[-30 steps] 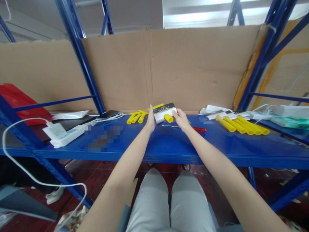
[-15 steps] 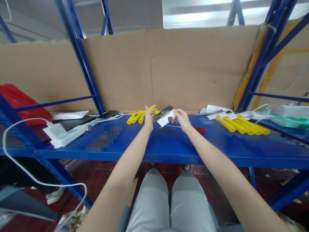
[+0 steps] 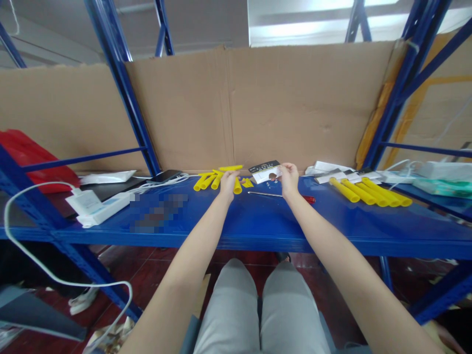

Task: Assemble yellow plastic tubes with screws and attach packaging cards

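Note:
My right hand (image 3: 289, 180) pinches the right edge of a black-and-white printed card (image 3: 266, 171) with a brown cutout-like spot, tilted above the blue shelf. My left hand (image 3: 227, 184) has its fingers closed around the top of a yellow tube (image 3: 237, 186); part of the grip is hidden. Beside it lie several other yellow tubes (image 3: 207, 181). Small yellow pieces (image 3: 248, 183) rest just right of that hand. Below the card are tiny clear bits too small to name. A screwdriver (image 3: 264, 194) with a red handle lies partly behind my right wrist.
On the right, several yellow tubes with cards attached (image 3: 368, 191) lie in a row. A white power strip (image 3: 106, 206) with cables sits at the left. Cardboard (image 3: 295, 98) walls the back, between blue metal posts (image 3: 136, 108). The shelf's front edge (image 3: 258, 243) runs above my knees.
My right hand has carried the card away from my left hand, to the right. The left hand, spread beside the card before, has closed on a yellow tube. More of the screwdriver shows.

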`<act>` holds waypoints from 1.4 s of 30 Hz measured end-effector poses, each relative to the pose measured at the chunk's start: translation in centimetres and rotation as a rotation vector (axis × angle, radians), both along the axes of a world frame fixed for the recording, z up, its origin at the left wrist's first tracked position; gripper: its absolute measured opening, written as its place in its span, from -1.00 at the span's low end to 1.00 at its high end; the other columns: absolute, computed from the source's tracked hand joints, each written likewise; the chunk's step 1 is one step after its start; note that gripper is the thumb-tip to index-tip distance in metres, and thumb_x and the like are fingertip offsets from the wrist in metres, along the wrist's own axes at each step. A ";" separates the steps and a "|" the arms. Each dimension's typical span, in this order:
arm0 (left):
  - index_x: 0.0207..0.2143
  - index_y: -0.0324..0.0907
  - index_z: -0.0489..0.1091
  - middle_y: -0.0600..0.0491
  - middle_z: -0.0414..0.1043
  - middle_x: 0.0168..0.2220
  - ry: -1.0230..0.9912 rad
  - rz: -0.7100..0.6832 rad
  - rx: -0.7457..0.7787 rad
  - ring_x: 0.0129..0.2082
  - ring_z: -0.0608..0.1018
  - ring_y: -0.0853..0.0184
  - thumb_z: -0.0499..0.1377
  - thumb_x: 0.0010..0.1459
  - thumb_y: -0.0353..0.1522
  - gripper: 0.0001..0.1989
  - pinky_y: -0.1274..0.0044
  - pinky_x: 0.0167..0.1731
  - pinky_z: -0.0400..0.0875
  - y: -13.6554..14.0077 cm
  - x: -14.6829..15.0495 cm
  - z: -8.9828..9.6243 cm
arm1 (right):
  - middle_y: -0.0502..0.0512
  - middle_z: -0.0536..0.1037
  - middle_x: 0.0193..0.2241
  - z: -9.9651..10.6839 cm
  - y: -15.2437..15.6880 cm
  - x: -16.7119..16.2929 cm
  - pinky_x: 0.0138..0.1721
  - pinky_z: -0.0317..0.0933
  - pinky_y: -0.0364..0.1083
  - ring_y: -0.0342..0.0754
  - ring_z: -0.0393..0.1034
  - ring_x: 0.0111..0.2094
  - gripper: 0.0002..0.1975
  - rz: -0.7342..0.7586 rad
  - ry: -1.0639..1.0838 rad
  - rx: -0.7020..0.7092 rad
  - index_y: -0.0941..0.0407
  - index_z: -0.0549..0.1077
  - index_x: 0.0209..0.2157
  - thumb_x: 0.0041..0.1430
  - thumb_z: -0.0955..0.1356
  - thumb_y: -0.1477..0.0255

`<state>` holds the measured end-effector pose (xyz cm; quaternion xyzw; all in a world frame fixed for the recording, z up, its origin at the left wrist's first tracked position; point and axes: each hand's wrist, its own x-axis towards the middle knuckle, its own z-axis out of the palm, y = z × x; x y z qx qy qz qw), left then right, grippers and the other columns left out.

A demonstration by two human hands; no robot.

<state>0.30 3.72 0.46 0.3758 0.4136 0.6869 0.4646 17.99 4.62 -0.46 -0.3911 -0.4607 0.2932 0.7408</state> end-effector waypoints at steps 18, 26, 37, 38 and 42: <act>-0.43 -0.19 0.26 0.18 0.35 -0.55 0.083 -0.081 -0.030 -0.69 0.47 0.44 0.14 -0.09 -0.60 -0.81 0.59 -0.56 0.35 -1.4 0.5 0.1 | -0.04 0.41 -0.60 2.0 5.0 2.6 -0.37 0.33 -0.14 -0.14 0.37 -0.50 -0.86 -0.060 -0.178 -0.311 0.12 0.33 -0.58 -0.04 0.35 0.58; -0.44 -0.19 0.26 0.15 0.39 -0.52 0.070 -0.115 -0.034 -0.69 0.49 0.41 0.17 -0.10 -0.59 -0.81 0.58 -0.58 0.34 -1.3 0.8 -0.2 | -0.06 0.38 -0.67 1.5 8.5 2.1 -0.45 0.32 -0.13 -0.15 0.32 -0.56 -0.86 -0.090 -0.279 -0.315 0.12 0.36 -0.59 -0.07 0.40 0.56; -0.41 -0.21 0.31 0.12 0.40 -0.53 0.142 -0.201 -0.079 -0.68 0.50 0.40 0.16 -0.14 -0.59 -0.80 0.57 -0.57 0.36 -1.5 1.2 -0.5 | 0.00 0.46 -0.60 0.3 12.3 2.8 -0.31 0.30 -0.11 -0.11 0.40 -0.48 -0.88 -0.211 -0.575 -0.389 0.14 0.39 -0.52 0.03 0.40 0.51; -0.40 -0.21 0.31 0.12 0.41 -0.52 0.156 -0.209 -0.082 -0.68 0.50 0.39 0.16 -0.14 -0.58 -0.79 0.56 -0.57 0.37 -1.5 1.2 -0.6 | 0.01 0.48 -0.57 0.3 12.4 2.8 -0.30 0.30 -0.12 -0.12 0.41 -0.47 -0.91 -0.217 -0.611 -0.392 0.15 0.40 -0.49 0.05 0.39 0.51; -0.39 -0.20 0.33 0.10 0.45 -0.48 0.208 -0.240 -0.087 -0.68 0.50 0.38 0.16 -0.14 -0.59 -0.78 0.55 -0.58 0.38 -1.8 1.3 -0.6 | 0.10 0.54 -0.43 0.5 12.5 2.7 -0.23 0.30 -0.12 -0.08 0.46 -0.35 -0.95 -0.311 -0.823 -0.391 0.16 0.45 -0.36 0.07 0.38 0.53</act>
